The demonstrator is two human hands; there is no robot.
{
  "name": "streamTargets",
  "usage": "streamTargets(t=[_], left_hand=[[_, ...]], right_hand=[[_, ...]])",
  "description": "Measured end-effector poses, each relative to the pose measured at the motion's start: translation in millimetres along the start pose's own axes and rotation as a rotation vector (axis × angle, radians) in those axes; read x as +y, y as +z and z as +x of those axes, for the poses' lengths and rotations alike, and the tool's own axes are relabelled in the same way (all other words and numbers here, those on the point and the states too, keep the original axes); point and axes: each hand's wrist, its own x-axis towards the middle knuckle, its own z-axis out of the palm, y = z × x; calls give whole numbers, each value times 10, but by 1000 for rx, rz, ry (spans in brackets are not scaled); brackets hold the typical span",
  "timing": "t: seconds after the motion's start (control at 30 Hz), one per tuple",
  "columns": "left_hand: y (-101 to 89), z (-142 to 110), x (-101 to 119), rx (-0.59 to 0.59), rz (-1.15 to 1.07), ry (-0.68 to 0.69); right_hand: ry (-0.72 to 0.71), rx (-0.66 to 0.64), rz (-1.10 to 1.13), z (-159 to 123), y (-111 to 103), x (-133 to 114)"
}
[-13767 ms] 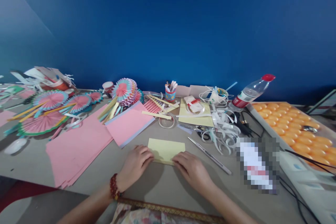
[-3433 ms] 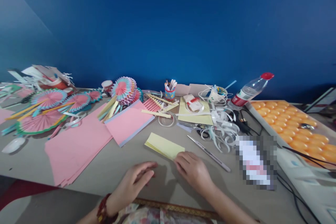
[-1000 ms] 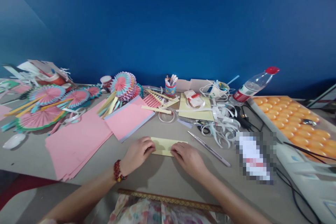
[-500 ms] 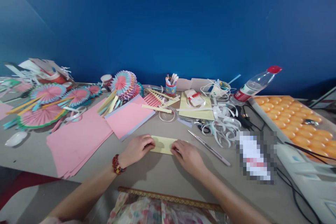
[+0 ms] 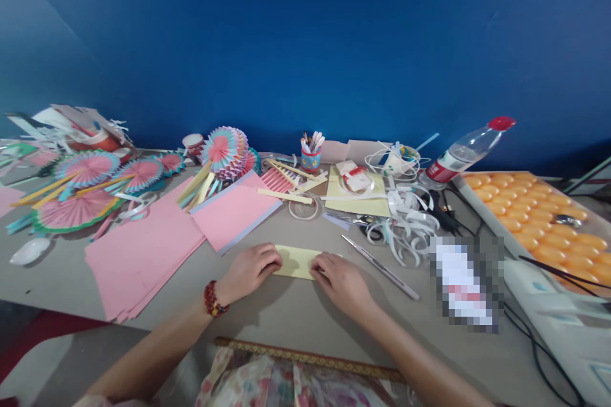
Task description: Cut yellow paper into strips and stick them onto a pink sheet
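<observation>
L hand (image 5: 255, 267) & R hand (image 5: 338, 278) both on the folded yellow paper (image 5: 296, 262), which lies flat on the table (image 5: 286, 315) btwn them; L hand at the paper's left end, fingers bent in & pinching the near corner w/ thumb; R hand mirrors it, fingers curled, pinching near the right end, a bit of paper showing past its knuckles; middle of the strip uncovered, long edges running side to side; red bead bracelet (image 5: 216, 299) on L wrist.

Craft knife (image 5: 382, 268) lies at a slant just right of R hand, not touching; scissors (image 5: 373, 231) & curled white strips (image 5: 405, 238) farther back, same side; pink sheet w/ lilac edges (image 5: 236, 211) behind & left of L hand, overlapping a stack of pink paper (image 5: 147, 254); paper fans (image 5: 88, 168) far left; pen cup (image 5: 311, 160) upright at the back, nr the blue wall (image 5: 305, 44); red-capped bottle (image 5: 461, 156) tilted in view, back right.
</observation>
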Motion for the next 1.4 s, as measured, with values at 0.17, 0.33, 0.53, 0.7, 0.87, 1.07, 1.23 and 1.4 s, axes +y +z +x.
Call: streamTargets(t=[0.17,0.33,0.53,0.7,0.87,1.07,1.23,1.4], left_hand=[[35,-17,-25,7,-8,16],[41,-23,-18,11,6,18],[56,-27,-18,23,16,28],[56,-26,-5,20,43,39],[72,-40,-3,19,125,69],[113,-85,-39,-32,354,141],[150,-89,-71,-26,351,148],[130,-80,-57,-36,392,179]], right_hand=[[10,1,-11,-1,-16,-15],[6,6,-18,-2,-23,-28],[-2,14,-18,-4,-17,-18],[-8,9,-18,-7,-7,-4],[-7,9,-18,-7,-16,-14],[7,-2,19,0,-12,4],[-22,-49,73,1,-53,87],[-11,-31,62,-31,-123,178]])
